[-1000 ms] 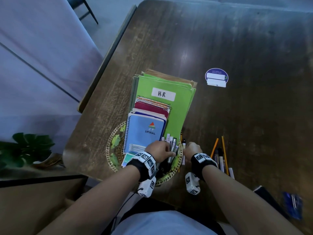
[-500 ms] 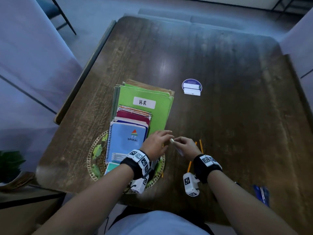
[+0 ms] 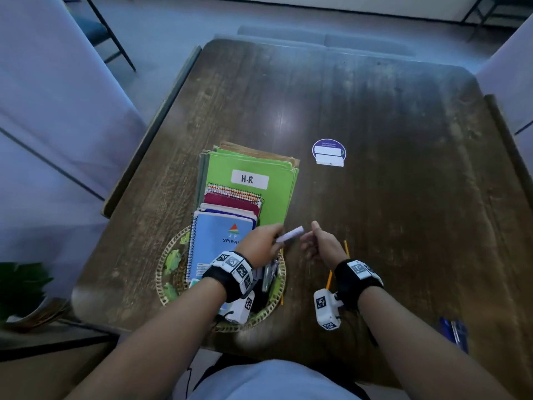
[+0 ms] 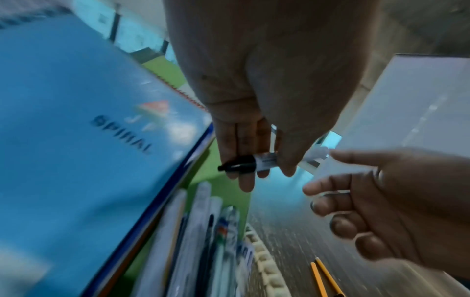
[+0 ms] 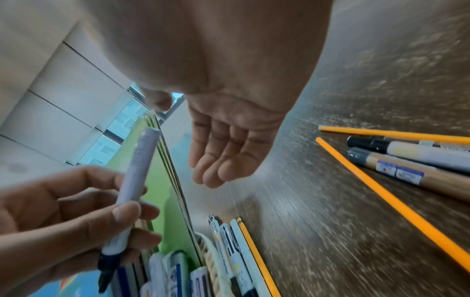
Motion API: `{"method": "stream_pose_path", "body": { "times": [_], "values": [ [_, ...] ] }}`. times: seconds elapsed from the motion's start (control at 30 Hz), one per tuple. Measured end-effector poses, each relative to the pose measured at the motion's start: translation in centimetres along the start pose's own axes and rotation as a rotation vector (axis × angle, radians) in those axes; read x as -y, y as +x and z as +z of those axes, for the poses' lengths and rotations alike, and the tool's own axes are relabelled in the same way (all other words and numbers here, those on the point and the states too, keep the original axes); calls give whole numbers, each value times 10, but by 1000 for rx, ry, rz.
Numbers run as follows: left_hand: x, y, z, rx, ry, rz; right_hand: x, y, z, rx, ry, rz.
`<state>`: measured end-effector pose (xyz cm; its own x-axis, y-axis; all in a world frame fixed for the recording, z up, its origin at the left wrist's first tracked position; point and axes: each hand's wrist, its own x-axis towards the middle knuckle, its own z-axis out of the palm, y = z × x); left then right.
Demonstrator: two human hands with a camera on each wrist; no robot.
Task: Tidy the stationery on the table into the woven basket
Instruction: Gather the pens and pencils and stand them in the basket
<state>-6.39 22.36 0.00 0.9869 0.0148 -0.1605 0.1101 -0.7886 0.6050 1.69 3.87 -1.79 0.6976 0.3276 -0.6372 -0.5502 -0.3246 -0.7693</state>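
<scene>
My left hand (image 3: pixel 274 241) pinches a white marker (image 3: pixel 290 235) with a black cap between thumb and fingers, just above the right rim of the woven basket (image 3: pixel 164 272). The same marker (image 5: pixel 137 176) stands tilted in the right wrist view. My right hand (image 3: pixel 310 242) hovers a little to its right with relaxed fingers, holding nothing. In the basket lie a blue spiral notebook (image 3: pixel 219 243), other notebooks, green folders (image 3: pixel 277 194) and several pens (image 4: pixel 203 231). Two yellow pencils (image 5: pixel 394 201) and two markers (image 5: pixel 419 154) lie on the table under my right hand.
A round purple sticker (image 3: pixel 328 153) lies further back on the dark wooden table (image 3: pixel 403 197). A blue object (image 3: pixel 454 332) sits at the near right edge. A yellow pencil (image 3: pixel 282 295) lies along the basket's right side. A plant (image 3: pixel 20 287) stands off the table at left.
My left hand left the bunch of pens in the basket and took the white marker from my right hand. The right hand has let go and drawn back slightly.
</scene>
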Motion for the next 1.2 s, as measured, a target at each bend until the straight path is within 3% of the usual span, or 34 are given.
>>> {"method": "stream_pose_path", "body": {
  "times": [0.23, 0.37, 0.5, 0.73, 1.0, 1.2],
  "values": [
    [20, -33, 6, -28, -129, -220, -30, 22, 20, -49, -489, 83],
    [24, -39, 11, -66, 11, -356, -35, 30, 33, -13, -661, 94],
    [22, -41, 13, 16, 127, -444, -39, 43, 45, -15, -715, 91],
    [23, -44, 23, 169, 340, -438, -34, 55, 58, -25, -874, 105],
    [18, -44, 16, 16, 273, -399, -33, 53, 52, 17, -1006, 130],
    [8, -43, 9, -18, 188, -321, -33, 49, 52, 45, -1159, 90]
  ]
}}
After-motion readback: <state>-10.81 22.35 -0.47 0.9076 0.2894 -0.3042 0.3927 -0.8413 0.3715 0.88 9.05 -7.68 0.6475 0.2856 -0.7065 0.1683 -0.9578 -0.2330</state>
